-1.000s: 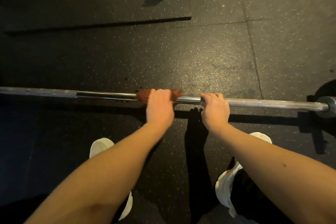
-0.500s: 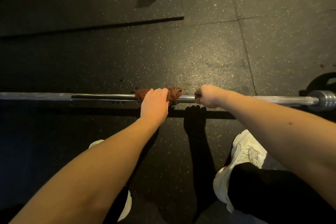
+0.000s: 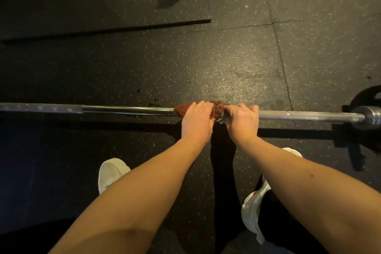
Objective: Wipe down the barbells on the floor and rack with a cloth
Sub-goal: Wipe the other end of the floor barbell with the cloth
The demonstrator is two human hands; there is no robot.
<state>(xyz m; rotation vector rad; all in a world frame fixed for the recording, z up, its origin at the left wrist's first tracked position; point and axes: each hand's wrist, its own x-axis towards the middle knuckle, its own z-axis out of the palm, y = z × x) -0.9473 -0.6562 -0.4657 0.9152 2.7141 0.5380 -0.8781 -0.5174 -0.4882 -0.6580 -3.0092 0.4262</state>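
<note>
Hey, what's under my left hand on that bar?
A rust-brown cloth bunched over the long steel barbell lies under the left hand; the stretch of bar beneath the cloth is covered.

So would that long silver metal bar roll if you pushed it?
Probably, since the long silver metal bar is round and the speckled black floor looks flat. It likely feels heavy and stiff: it runs straight, with a dark round plate by its end.
</note>
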